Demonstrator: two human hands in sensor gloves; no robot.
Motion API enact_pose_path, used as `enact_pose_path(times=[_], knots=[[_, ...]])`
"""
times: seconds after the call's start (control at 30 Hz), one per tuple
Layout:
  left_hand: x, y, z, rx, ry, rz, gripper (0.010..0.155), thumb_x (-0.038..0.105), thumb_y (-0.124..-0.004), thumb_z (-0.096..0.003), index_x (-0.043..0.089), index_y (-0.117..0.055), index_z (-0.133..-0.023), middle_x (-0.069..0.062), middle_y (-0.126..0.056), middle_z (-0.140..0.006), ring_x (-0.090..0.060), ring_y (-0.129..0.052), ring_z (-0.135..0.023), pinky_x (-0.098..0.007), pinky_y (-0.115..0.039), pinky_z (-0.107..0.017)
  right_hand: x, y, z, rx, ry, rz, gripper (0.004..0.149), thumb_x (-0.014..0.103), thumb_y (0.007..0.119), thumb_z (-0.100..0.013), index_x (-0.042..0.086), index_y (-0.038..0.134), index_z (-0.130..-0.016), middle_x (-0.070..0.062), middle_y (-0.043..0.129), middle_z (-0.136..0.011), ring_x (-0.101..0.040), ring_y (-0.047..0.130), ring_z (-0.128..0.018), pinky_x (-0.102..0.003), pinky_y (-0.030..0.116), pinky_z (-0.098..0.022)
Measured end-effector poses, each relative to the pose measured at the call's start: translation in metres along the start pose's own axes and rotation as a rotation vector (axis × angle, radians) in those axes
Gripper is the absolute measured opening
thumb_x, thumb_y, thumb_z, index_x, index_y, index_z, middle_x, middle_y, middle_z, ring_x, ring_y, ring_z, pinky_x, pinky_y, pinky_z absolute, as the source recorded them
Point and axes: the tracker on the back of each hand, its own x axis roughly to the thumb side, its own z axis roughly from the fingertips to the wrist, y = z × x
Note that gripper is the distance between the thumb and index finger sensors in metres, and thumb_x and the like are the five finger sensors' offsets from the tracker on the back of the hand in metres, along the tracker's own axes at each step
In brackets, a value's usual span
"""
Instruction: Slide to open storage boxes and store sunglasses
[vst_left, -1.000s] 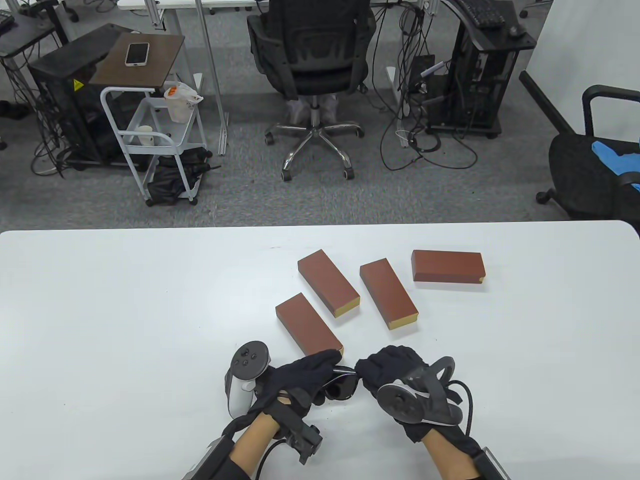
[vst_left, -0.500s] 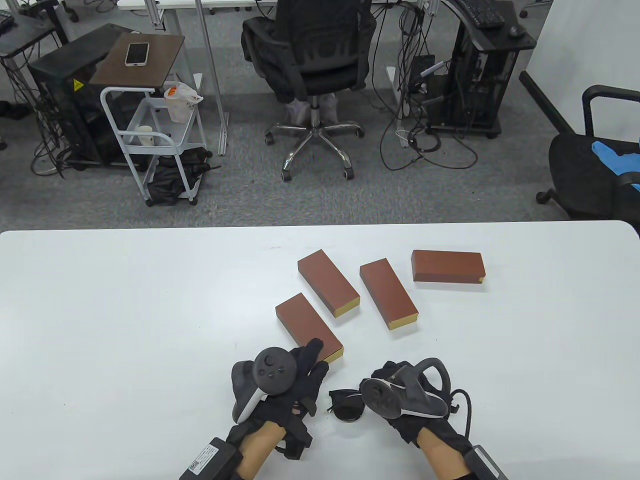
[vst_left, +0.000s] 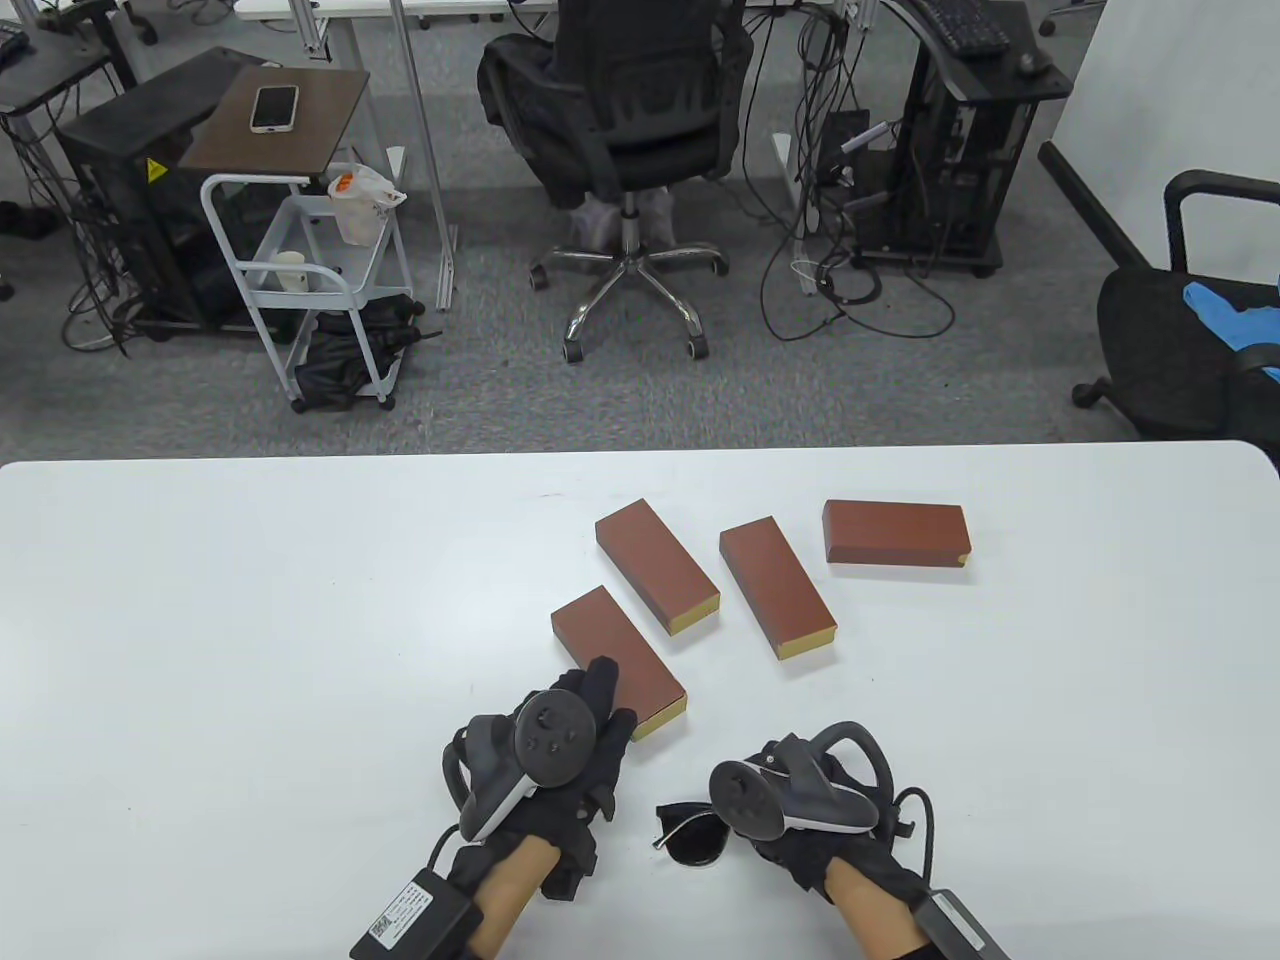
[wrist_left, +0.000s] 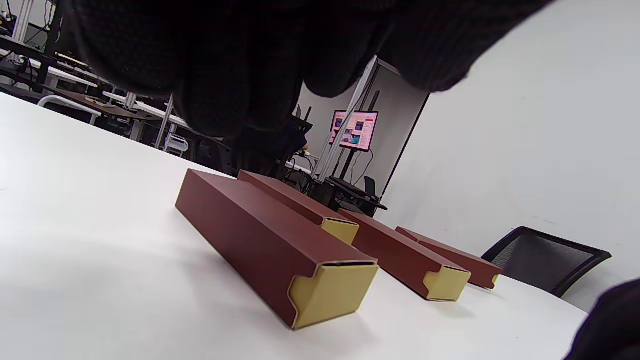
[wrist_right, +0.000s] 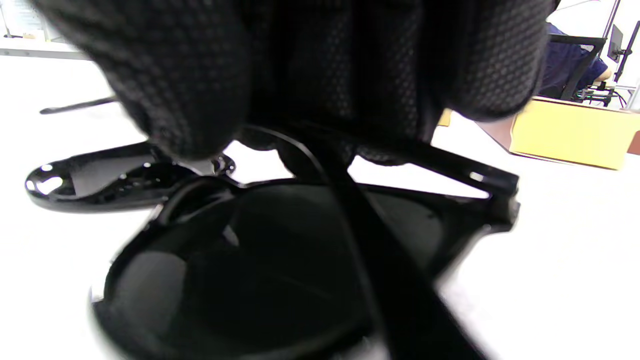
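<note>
Four brown storage boxes with yellow inner drawers on the white table (vst_left: 200, 600), all slid closed: nearest box (vst_left: 618, 653) toward the near edge, second box (vst_left: 656, 567) and third box (vst_left: 778, 589) behind it near the middle, fourth box (vst_left: 896, 533) furthest right, turned crosswise. Left hand (vst_left: 570, 745) over the nearest box's near end, fingers extended, one fingertip lying on the brown top; nothing gripped. Right hand (vst_left: 800, 810) near the table's near edge, fingers curled down onto the black sunglasses (vst_left: 690, 835) and holding the frame from above, lenses low over or on the surface; cannot tell which. Sunglasses just right of the left hand, well short of the nearest box's yellow end. No readable brand on boxes or sunglasses; label with a square code on the left wrist unit (vst_left: 410, 915), print too small to read.
</note>
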Motion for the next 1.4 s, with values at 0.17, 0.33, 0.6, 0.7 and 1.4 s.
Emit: enact_pose_path(times=[0.17,0.33,0.6,0.7,1.4], knots=[[0.001,0.005,-0.001,0.01,-0.005,0.022,0.062,0.053,-0.075,-0.045,0.028,-0.073,-0.102,-0.008,-0.085,-0.1,-0.035,-0.091,-0.082,-0.056,-0.077,-0.056,-0.006,0.004,0.001,0.024,0.02,-0.007,0.04,0.04,0.094,-0.027,0.028,0.092,-0.065,-0.002,0.103,-0.063,-0.027,0.099,-0.06,-0.046,0.084,-0.049],[-0.001,0.009,-0.002,0.021,0.001,0.029,0.063,0.053,-0.075,-0.0452,0.028,-0.073,-0.102,-0.008,-0.085,-0.1,-0.034,-0.091,-0.082,-0.056,-0.077,-0.056,-0.015,-0.005,0.005,0.01,0.053,-0.06,0.044,0.043,0.093,-0.027,0.028,0.09,-0.068,-0.003,0.1,-0.068,-0.028,0.096,-0.065,-0.047,0.082,-0.051],[-0.003,0.007,-0.002,-0.008,0.06,0.012,0.069,0.058,-0.073,-0.0446,0.027,-0.068,-0.106,-0.01,-0.076,-0.107,-0.037,-0.082,-0.093,-0.06,-0.069,-0.064,-0.072,-0.045,0.014,-0.306,0.286,-0.049,0.045,0.042,0.091,-0.028,0.028,0.089,-0.07,-0.004,0.097,-0.073,-0.031,0.092,-0.07,-0.049,0.079,-0.054],[-0.005,0.001,-0.003,-0.031,0.056,0.002,0.074,0.061,-0.073,-0.0438,0.027,-0.061,-0.109,-0.008,-0.059,-0.116,-0.038,-0.058,-0.107,-0.061,-0.059,-0.07,-0.11,-0.053,0.013,-0.37,0.49,-0.05,0.046,0.041,0.092,-0.028,0.028,0.088,-0.071,-0.005,0.096,-0.074,-0.031,0.091,-0.072,-0.049,0.078,-0.055],[-0.026,-0.004,-0.007,-0.048,0.109,0.02,0.077,0.065,-0.073,-0.0418,0.029,-0.059,-0.109,-0.008,-0.062,-0.115,-0.038,-0.063,-0.105,-0.061,-0.06,-0.069,-0.247,-0.01,-0.069,0.083,0.995,-0.229,0.093,0.039,0.098,-0.024,0.048,0.036,-0.093,0.01,0.028,-0.113,-0.022,0.023,-0.109,-0.049,0.03,-0.084]])
